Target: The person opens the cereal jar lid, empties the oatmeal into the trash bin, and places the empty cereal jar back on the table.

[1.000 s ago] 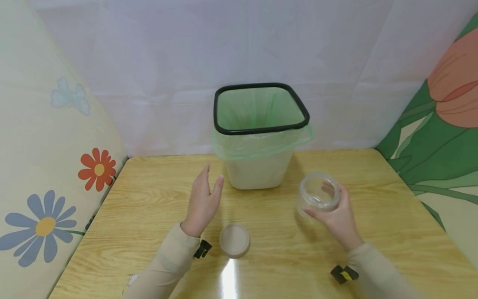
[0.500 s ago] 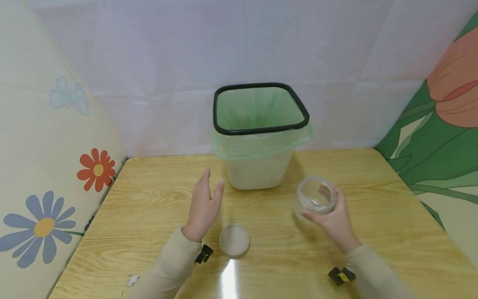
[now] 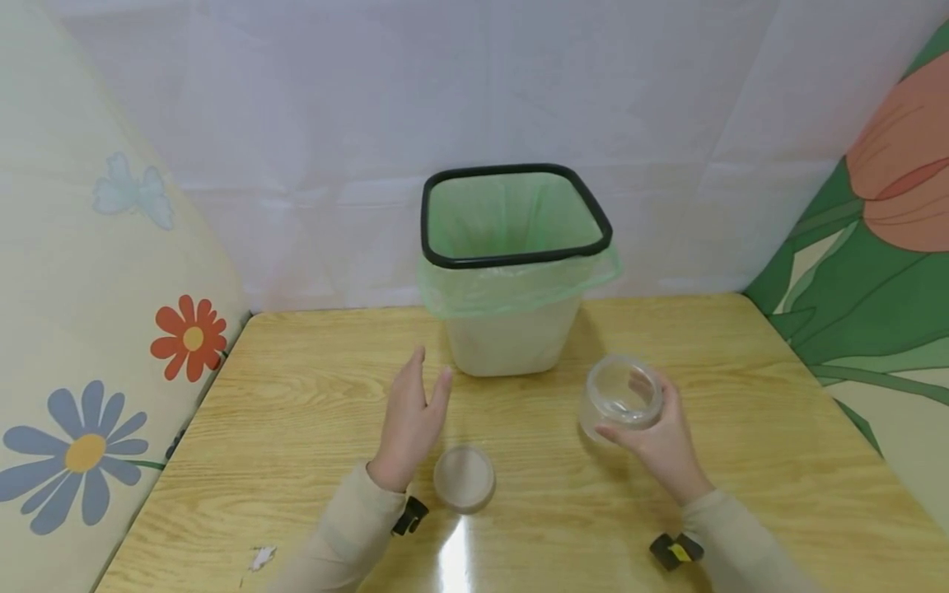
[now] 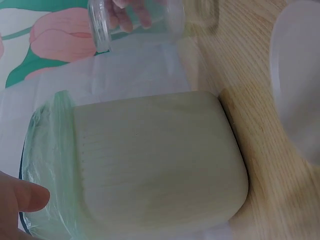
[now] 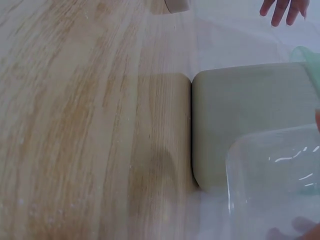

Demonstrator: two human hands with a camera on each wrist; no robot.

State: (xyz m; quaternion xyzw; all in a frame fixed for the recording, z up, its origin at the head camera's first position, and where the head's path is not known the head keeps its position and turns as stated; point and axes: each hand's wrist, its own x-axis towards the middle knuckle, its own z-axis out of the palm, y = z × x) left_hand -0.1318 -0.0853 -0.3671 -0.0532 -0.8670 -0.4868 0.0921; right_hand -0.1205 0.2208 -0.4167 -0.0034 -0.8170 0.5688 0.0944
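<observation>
My right hand (image 3: 656, 441) grips a clear, open-topped jar (image 3: 621, 391) by its side, thumb at the front and fingers behind. In the right wrist view the jar (image 5: 272, 175) overlaps the side of the bin, its base facing the wood. My left hand (image 3: 411, 416) hovers over the table with straight fingers, its thumb apart, holding nothing. Just right of the left wrist, a round beige lid (image 3: 464, 479) lies on the table. Only the left thumb (image 4: 30, 195) shows clearly in the left wrist view, where it overlaps the bin's green liner.
A pale bin (image 3: 511, 342) with a black rim (image 3: 519, 262) and a green liner bag (image 3: 511, 292) stands at the back middle of the wooden table (image 3: 311, 371). White cloth (image 3: 334, 148) hangs behind it. Flower-patterned panels (image 3: 882, 305) border both sides.
My right hand has brought the jar slightly left and nearer to me. My left hand has drifted a little right and nearer. The lid and bin stay put.
</observation>
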